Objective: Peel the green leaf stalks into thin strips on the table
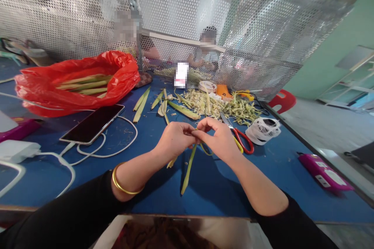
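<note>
My left hand (177, 137) and my right hand (214, 136) meet above the middle of the blue table, fingertips pinched together. Both grip a green leaf strip (189, 169); one pale-green end hangs down toward the table's front. A thin loop of it curves under my right fingers, and the part between the fingertips is hidden. Scissors (244, 140) with red handles lie just right of my right hand, partly covered by it. Beyond my hands are loose leaf pieces (184, 109) and a heap of pale trimmings (201, 101).
A red plastic bag (41, 85) holding long leaves stands at left. Before it lie a phone (93, 124) and white cables (136, 132). At right are a white tape roll (261, 132) and a magenta power strip (324, 173). Behind the perforated screen (181, 11) sit other people.
</note>
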The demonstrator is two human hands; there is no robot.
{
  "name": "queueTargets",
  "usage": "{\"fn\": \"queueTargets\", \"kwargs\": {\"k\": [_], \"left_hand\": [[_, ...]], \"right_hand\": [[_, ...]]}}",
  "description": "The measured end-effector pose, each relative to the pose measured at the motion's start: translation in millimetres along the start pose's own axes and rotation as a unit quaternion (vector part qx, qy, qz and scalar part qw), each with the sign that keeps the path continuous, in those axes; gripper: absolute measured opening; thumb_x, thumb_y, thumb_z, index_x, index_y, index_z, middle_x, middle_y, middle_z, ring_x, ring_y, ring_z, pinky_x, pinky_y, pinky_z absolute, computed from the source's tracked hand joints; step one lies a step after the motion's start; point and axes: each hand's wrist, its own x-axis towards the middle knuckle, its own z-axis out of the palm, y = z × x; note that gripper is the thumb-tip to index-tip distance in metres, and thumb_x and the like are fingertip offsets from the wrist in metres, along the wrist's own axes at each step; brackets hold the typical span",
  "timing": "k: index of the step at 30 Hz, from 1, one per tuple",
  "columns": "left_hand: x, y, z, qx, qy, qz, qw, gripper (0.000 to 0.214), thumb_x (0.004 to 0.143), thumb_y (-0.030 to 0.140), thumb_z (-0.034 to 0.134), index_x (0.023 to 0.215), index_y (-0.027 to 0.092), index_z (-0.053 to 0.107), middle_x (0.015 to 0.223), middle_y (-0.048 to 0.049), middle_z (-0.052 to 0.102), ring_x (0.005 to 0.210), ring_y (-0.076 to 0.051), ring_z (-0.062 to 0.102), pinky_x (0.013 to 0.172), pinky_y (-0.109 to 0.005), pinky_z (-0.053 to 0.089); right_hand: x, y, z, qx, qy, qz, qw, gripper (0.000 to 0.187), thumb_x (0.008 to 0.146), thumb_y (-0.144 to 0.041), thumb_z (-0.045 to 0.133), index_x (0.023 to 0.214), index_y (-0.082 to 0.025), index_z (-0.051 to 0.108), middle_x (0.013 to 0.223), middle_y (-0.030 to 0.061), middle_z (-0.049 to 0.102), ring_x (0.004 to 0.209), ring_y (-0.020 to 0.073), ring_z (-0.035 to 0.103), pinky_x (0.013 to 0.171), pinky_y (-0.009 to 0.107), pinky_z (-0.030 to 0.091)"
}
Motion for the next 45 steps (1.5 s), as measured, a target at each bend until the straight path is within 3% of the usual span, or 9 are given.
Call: {"fn": "queueTargets", "kwargs": {"k": [4,8,12,17,21,26,31,36,45], "left_hand": [[0,-5,3.1,0.010,-0.033,-0.009,0.999,0.006,0.058,0.019,0.067,0.062,0.016,0.065,0.051,0.0042,0.059,0.047,-0.009,0.052,0.048,-0.020,0.040],[-2,-2,8.3,-0.028,-0.121,-0.055,0.991,0.011,0.052,0.017,0.071,0.057,0.015,0.061,0.051,0.0044,0.059,0.045,-0.009,0.051,0.046,-0.021,0.041],[-5,2,7.8,-0.033,-0.176,-0.080,0.981,0.013,0.053,0.019,0.073,0.063,0.015,0.064,0.053,0.0030,0.061,0.044,-0.010,0.052,0.044,-0.021,0.039],[-6,4,2.6,-0.037,-0.220,-0.071,0.972,0.016,0.061,0.023,0.069,0.074,0.014,0.071,0.062,-0.0003,0.065,0.045,-0.007,0.050,0.046,-0.019,0.039],[-7,5,-0.2,-0.038,-0.217,-0.080,0.972,0.025,0.065,0.028,0.068,0.087,0.016,0.073,0.070,-0.0029,0.069,0.045,-0.007,0.050,0.043,-0.018,0.037],[-7,11,-1.9,-0.062,-0.202,-0.066,0.975,0.029,0.069,0.035,0.067,0.090,0.016,0.072,0.076,-0.0037,0.070,0.048,-0.007,0.050,0.040,-0.017,0.034],[-8,18,-2.1,-0.111,-0.193,-0.082,0.971,0.036,0.076,0.045,0.059,0.088,0.014,0.070,0.077,-0.0060,0.068,0.047,-0.006,0.046,0.040,-0.017,0.028],[-9,19,-2.8,-0.021,-0.180,-0.086,0.980,0.026,0.063,0.038,0.073,0.074,0.014,0.069,0.066,-0.0024,0.066,0.044,-0.005,0.042,0.040,-0.017,0.024],[-8,19,-3.6,-0.007,-0.167,-0.094,0.981,0.025,0.062,0.038,0.073,0.067,0.014,0.068,0.059,-0.0006,0.064,0.043,-0.005,0.045,0.037,-0.017,0.024]], "right_hand": [[0,4,0,-0.016,0.003,-0.019,1.000,0.012,0.073,-0.022,0.066,0.063,-0.019,0.059,0.069,-0.0010,0.056,0.065,0.0131,0.053,0.062,0.025,0.041],[1,3,-3,0.069,0.018,0.046,0.996,0.016,0.073,-0.025,0.066,0.061,-0.018,0.058,0.061,-0.0028,0.053,0.058,0.0116,0.048,0.056,0.024,0.038],[3,2,-3,0.194,0.040,0.106,0.974,0.018,0.081,-0.032,0.057,0.069,-0.019,0.054,0.055,-0.0057,0.054,0.042,0.0071,0.043,0.044,0.022,0.034],[6,4,-6,0.296,0.135,0.130,0.937,0.018,0.082,-0.034,0.056,0.073,-0.019,0.050,0.066,-0.0040,0.062,0.040,0.0077,0.056,0.041,0.019,0.039],[9,6,-10,0.339,0.222,0.087,0.910,0.016,0.081,-0.032,0.057,0.074,-0.019,0.050,0.066,-0.0042,0.062,0.050,0.0100,0.063,0.049,0.020,0.047],[12,10,-13,0.332,0.233,0.052,0.912,0.015,0.084,-0.031,0.055,0.075,-0.019,0.051,0.067,-0.0038,0.062,0.056,0.0101,0.065,0.055,0.021,0.049],[13,11,-18,0.314,0.194,0.061,0.927,0.017,0.084,-0.033,0.055,0.075,-0.020,0.052,0.068,-0.0021,0.064,0.063,0.0116,0.067,0.059,0.022,0.051],[14,13,-24,0.344,0.108,0.100,0.927,0.019,0.082,-0.034,0.059,0.072,-0.019,0.054,0.071,-0.0003,0.066,0.070,0.0139,0.068,0.064,0.024,0.051],[17,13,-22,0.353,0.129,0.021,0.927,0.015,0.083,-0.034,0.058,0.077,-0.021,0.055,0.078,-0.0006,0.065,0.076,0.0148,0.067,0.072,0.028,0.050]]}}
